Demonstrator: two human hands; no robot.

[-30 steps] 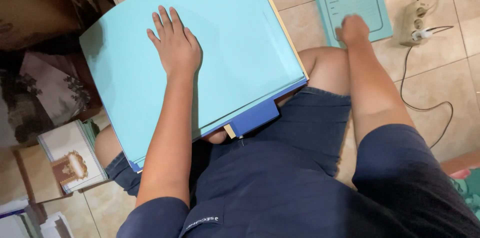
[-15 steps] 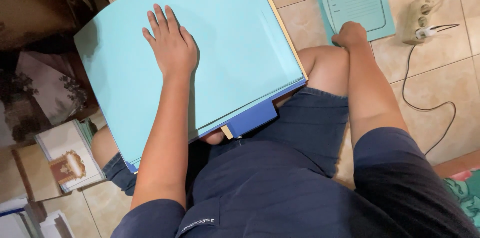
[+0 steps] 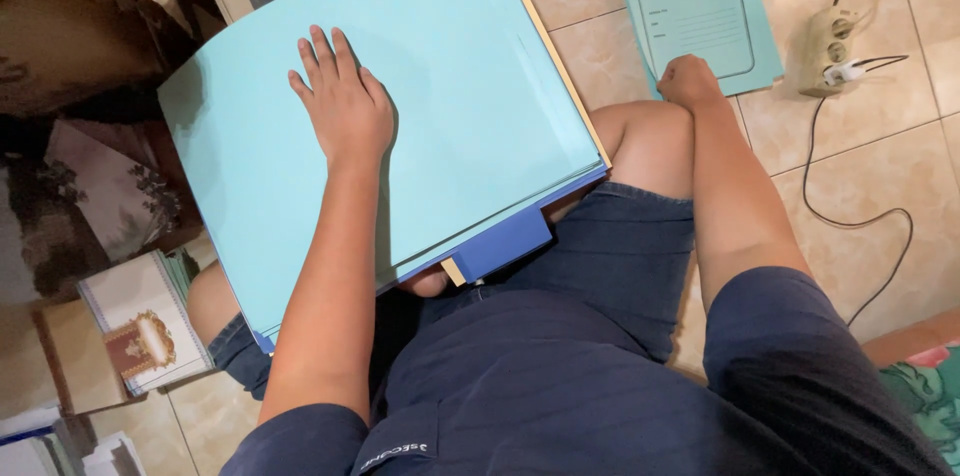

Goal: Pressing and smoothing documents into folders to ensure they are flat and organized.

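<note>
While seated, head view: left hand (image 3: 342, 108) flat, fingers spread, pressing light-blue folder stack (image 3: 470, 106) on lap; grasping nothing. Right hand (image 3: 688, 79) curled on printed folder (image 3: 700, 6) on floor; grasp cannot be told. Advice: keep palm pressure even, stack edges aligned. Tiled floor (image 3: 860, 166); power strip (image 3: 828, 36) near.

top folder (image 3: 470, 106): plain light blue | folder beneath (image 3: 505, 246): darker blue, tan tab | printed folder (image 3: 700, 6) on floor: teal, dark line print | shorts (image 3: 620, 256): dark navy | floor tiles (image 3: 900, 136): beige, mottled | power strip (image 3: 825, 46): cream, black cord | booklet (image 3: 140, 331): white, gold emblem
</note>
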